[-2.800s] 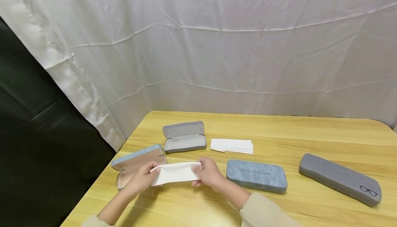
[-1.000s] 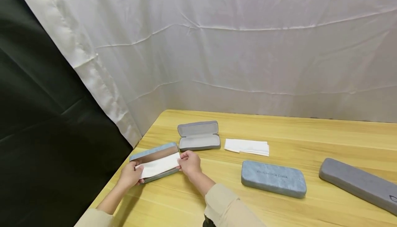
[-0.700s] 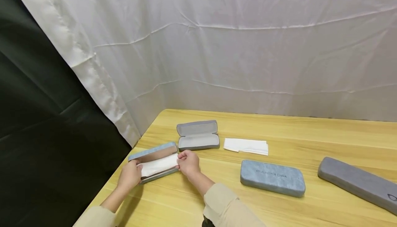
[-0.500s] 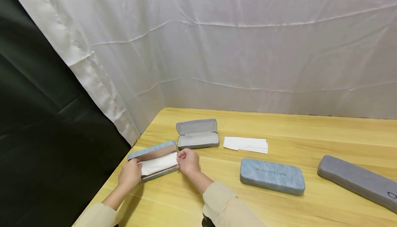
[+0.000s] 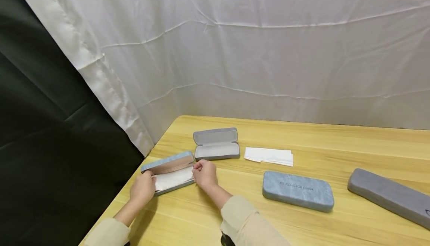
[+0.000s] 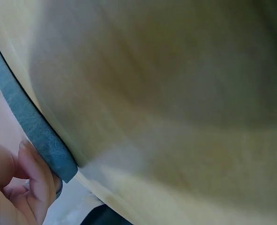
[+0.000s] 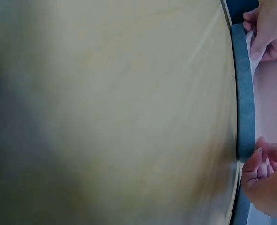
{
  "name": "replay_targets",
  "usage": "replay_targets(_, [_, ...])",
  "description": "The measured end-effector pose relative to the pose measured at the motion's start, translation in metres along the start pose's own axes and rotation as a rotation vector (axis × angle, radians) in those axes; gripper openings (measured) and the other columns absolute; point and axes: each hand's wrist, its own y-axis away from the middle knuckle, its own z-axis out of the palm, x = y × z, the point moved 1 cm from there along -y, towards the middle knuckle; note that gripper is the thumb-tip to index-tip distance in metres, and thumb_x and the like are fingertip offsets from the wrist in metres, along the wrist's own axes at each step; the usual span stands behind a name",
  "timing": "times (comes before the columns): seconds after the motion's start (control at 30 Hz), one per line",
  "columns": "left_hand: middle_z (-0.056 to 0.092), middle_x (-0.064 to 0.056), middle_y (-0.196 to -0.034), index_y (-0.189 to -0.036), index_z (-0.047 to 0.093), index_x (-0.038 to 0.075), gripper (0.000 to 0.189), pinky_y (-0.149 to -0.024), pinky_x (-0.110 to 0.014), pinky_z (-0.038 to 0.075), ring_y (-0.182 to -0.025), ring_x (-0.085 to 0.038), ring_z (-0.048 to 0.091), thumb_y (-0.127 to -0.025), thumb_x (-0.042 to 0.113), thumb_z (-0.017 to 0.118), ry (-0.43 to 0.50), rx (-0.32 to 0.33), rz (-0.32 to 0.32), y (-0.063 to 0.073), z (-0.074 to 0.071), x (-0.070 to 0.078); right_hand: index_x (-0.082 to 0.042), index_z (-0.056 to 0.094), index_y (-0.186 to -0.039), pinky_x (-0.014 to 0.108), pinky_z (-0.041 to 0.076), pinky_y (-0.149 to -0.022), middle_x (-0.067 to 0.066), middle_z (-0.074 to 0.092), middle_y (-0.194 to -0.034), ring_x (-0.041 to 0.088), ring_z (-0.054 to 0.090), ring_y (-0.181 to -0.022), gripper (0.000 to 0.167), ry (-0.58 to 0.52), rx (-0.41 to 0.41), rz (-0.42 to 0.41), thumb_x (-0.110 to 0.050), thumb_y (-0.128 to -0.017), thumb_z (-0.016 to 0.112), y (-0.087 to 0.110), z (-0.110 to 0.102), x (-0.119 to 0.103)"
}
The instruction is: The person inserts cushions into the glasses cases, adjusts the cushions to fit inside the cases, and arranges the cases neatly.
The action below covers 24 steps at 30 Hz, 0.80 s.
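Note:
An open blue glasses case [image 5: 174,189] with a pinkish-tan lining sits at the table's left side, its lid tilted back. Inside its lower half lies a folded white cloth [image 5: 174,178], mostly down within the walls. My left hand [image 5: 142,188] is at the case's left end and pinches that end of the cloth, some fingers hidden behind the lid and wall. At the opposite end my right hand [image 5: 205,174] pinches the cloth's right end between thumb and fingertips. In the right wrist view, the cloth [image 7: 256,63] rises toward the left hand [image 7: 268,30] above the case's front wall [image 7: 245,93].
Just behind stands an open grey glasses case [image 5: 216,149]. A second folded white cloth [image 5: 268,156] lies to its right. Nearer on the right are a closed blue case [image 5: 297,192] with lettering and a closed grey case [image 5: 389,195]. A white curtain [image 5: 268,59] hangs behind the table.
Both hands have carried the white cloth left from over the table to the open blue case and lowered it inside. Over the last half second it has settled slightly deeper.

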Motion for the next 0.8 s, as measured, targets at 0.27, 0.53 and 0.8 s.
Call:
replay_targets(0.27, [0.064,-0.02,-0.074,-0.08,0.058,-0.003,0.018,-0.047,-0.044,0.047,-0.065,-0.037,0.063,-0.087,0.013,0.062,-0.109,-0.001,0.062,0.002,0.002,0.003,0.006,0.06,-0.079,0.016,0.041,-0.046,0.004,0.053,-0.063,0.008,0.048,-0.051,0.008,0.075,-0.032,-0.071,0.012,-0.079,0.055,0.005,-0.002,-0.006])
replay_targets(0.53, [0.062,-0.021,-0.072,-0.091,0.056,-0.007,0.037,-0.044,-0.042,0.046,-0.059,-0.035,0.062,-0.078,0.023,0.073,-0.261,0.034,0.109,0.003,0.0,0.001,0.004,0.063,-0.081,0.021,0.047,-0.058,0.008,0.058,-0.075,0.014,0.053,-0.068,0.013,0.311,-0.105,-0.208,0.011,-0.077,0.053,0.007,-0.01,-0.014])
replay_targets(0.8, [0.056,-0.012,-0.069,-0.077,0.057,0.001,0.029,-0.038,-0.036,0.044,-0.049,-0.028,0.058,-0.072,0.02,0.078,-0.294,0.264,0.336,0.013,0.0,0.004,-0.006,0.066,-0.112,0.033,0.049,-0.095,0.008,0.062,-0.122,0.021,0.057,-0.116,0.028,0.863,-0.341,-0.588,-0.011,-0.085,0.064,0.011,-0.02,-0.02])
